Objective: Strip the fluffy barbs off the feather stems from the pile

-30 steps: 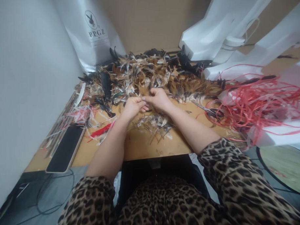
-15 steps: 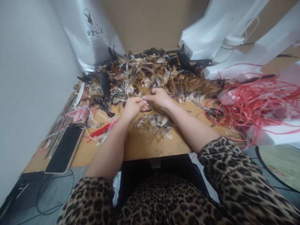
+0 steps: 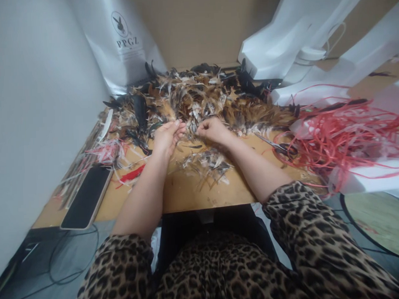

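Observation:
A heap of brown, black and white feathers point(image 3: 210, 92) spreads across the back of the wooden table point(image 3: 201, 197). My left hand point(image 3: 166, 136) pinches a light orange-brown feather point(image 3: 168, 109) between thumb and fingers, its tip pointing up and away. At the near edge of the heap, my right hand point(image 3: 213, 130) has its thumb and forefinger pressed together; what they hold, if anything, is too small to make out. Below both hands lies a small loose pile of grey-white feather bits point(image 3: 208, 164).
A phone point(image 3: 86, 198) and a red feather-like piece point(image 3: 131, 174) lie to the left. Scissors point(image 3: 281, 147) rest beside a tangle of red ribbon strands point(image 3: 349, 135) on the right. A silver-white bag point(image 3: 127, 60) stands at the back left.
My hands were together at the feather's base; now they are apart. The left hand has moved left with the feather, while the right has shifted slightly right.

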Demonstrator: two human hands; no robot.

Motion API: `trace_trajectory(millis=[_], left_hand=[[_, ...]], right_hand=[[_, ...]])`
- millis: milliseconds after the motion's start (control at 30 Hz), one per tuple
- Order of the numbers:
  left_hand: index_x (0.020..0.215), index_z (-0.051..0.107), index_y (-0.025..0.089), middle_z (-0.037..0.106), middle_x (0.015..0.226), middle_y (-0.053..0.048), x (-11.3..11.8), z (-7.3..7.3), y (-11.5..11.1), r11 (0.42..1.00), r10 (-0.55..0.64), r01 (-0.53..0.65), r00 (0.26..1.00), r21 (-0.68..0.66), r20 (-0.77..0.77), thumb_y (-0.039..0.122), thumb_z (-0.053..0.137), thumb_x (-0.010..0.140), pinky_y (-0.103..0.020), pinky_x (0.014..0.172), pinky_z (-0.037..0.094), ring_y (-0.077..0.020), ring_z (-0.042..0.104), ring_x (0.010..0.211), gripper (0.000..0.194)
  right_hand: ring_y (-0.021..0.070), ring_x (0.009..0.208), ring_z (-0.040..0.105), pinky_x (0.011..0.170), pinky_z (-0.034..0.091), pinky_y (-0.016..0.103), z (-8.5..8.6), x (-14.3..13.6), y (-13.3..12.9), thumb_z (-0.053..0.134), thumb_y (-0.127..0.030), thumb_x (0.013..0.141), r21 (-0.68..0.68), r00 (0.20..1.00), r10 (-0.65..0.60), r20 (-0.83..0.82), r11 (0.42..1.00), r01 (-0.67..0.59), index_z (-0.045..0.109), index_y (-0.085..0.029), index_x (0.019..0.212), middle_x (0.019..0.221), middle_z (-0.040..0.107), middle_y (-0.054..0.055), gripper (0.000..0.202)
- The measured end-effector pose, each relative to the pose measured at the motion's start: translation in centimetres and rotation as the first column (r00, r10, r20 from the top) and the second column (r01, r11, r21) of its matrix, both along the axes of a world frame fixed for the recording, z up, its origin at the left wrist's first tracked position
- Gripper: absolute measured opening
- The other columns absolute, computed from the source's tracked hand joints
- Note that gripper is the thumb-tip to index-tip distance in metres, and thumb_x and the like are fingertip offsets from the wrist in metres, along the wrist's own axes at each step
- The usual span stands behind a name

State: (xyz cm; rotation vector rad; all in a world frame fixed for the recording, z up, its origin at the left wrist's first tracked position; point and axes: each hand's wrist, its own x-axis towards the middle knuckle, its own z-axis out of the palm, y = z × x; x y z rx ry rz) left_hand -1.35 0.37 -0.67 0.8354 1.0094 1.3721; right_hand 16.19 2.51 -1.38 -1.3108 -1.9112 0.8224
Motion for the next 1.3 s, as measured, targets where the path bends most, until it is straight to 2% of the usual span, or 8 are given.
trace_trajectory(millis=[167, 267, 433, 633, 767, 1033, 1133, 1300], left_hand=[[0.080, 0.064, 0.011, 0.067, 0.075, -0.005, 0.1, -0.1, -0.1, 1.000, -0.004, 0.004, 1.000, 0.003, -0.002, 0.023, 0.066, 0.069, -0.012, 0.050, 0.044, -0.0048, 0.060, 0.057, 0.017], [0.081, 0.064, 0.011, 0.067, 0.075, -0.005, 0.1, -0.2, -0.1, 1.000, -0.009, 0.009, 1.000, 0.008, -0.003, 0.024, 0.067, 0.069, -0.012, 0.049, 0.043, -0.0048, 0.060, 0.057, 0.018], [0.081, 0.064, 0.011, 0.067, 0.076, -0.005, -0.1, -0.2, 0.1, 1.000, 0.001, -0.001, 1.000, -0.010, -0.018, 0.025, 0.066, 0.069, -0.012, 0.050, 0.043, -0.0046, 0.060, 0.057, 0.018], [0.078, 0.064, 0.011, 0.068, 0.082, -0.007, -0.2, -0.5, 0.1, 0.998, -0.067, 0.067, 0.998, 0.008, -0.007, 0.022, 0.067, 0.068, -0.012, 0.049, 0.043, -0.0056, 0.061, 0.060, 0.015], [0.077, 0.063, 0.010, 0.068, 0.085, -0.008, 0.0, -0.1, -0.3, 0.986, -0.164, 0.164, 0.987, -0.036, 0.004, 0.019, 0.067, 0.068, -0.012, 0.050, 0.044, -0.0064, 0.062, 0.061, 0.013], [0.080, 0.064, 0.010, 0.068, 0.085, -0.009, 0.1, 0.4, -0.8, 0.959, -0.273, 0.273, 0.962, -0.075, 0.009, 0.018, 0.067, 0.068, -0.014, 0.050, 0.046, -0.0087, 0.063, 0.062, 0.015], [0.080, 0.064, 0.010, 0.068, 0.088, -0.010, -0.1, 0.2, -0.5, 0.975, -0.214, 0.214, 0.977, -0.059, 0.008, 0.019, 0.068, 0.067, -0.013, 0.049, 0.045, -0.0070, 0.062, 0.061, 0.016], [0.079, 0.064, 0.010, 0.069, 0.088, -0.009, -0.2, -0.1, -0.1, 0.987, -0.161, 0.160, 0.987, -0.026, -0.003, 0.021, 0.067, 0.068, -0.012, 0.049, 0.044, -0.0057, 0.061, 0.060, 0.015]], right_hand=[[0.0119, 0.062, 0.050, 0.058, 0.034, 0.023, 0.2, -1.5, -1.7, 0.065, -0.042, 0.061, 0.070, 0.965, -0.022, 0.261, 0.998, 0.004, 0.065, -0.016, 0.074, 0.069, 0.062, 0.002, 0.029], [0.0130, 0.064, 0.051, 0.060, 0.035, 0.024, 0.1, -1.9, -1.9, 0.063, -0.032, 0.063, 0.117, 0.944, -0.076, 0.322, 0.992, 0.040, 0.064, -0.017, 0.070, 0.071, 0.063, 0.004, 0.017], [0.0079, 0.054, 0.045, 0.054, 0.035, 0.021, 0.3, -0.6, -0.6, 0.061, -0.028, 0.065, -0.063, 0.996, 0.010, -0.085, 0.998, -0.016, 0.061, -0.013, 0.066, 0.059, 0.056, 0.000, 0.015], [0.0055, 0.046, 0.041, 0.042, 0.027, 0.018, 1.1, 1.8, 0.3, 0.071, -0.031, 0.058, -0.326, 0.794, 0.124, -0.595, 0.866, -0.379, 0.057, -0.012, 0.073, 0.051, 0.050, -0.003, 0.028], [0.0055, 0.047, 0.043, 0.042, 0.028, 0.018, 1.1, 2.3, 0.2, 0.072, -0.029, 0.059, -0.328, 0.731, 0.180, -0.659, 0.805, -0.494, 0.056, -0.012, 0.072, 0.053, 0.052, -0.003, 0.026], [0.0061, 0.046, 0.044, 0.043, 0.032, 0.020, 2.3, 2.8, -0.6, 0.071, -0.037, 0.059, -0.356, 0.782, 0.282, -0.556, 0.770, -0.530, 0.057, -0.011, 0.066, 0.052, 0.054, -0.001, 0.030], [0.0063, 0.045, 0.043, 0.043, 0.031, 0.021, 2.3, 2.8, -0.5, 0.068, -0.045, 0.061, -0.358, 0.851, 0.275, -0.447, 0.816, -0.453, 0.060, -0.011, 0.067, 0.056, 0.057, 0.002, 0.035], [0.0050, 0.043, 0.037, 0.046, 0.030, 0.020, 0.7, 1.5, 0.5, 0.065, -0.038, 0.062, -0.197, 0.988, 0.076, -0.136, 0.975, -0.102, 0.063, -0.011, 0.067, 0.049, 0.051, -0.003, 0.028]])
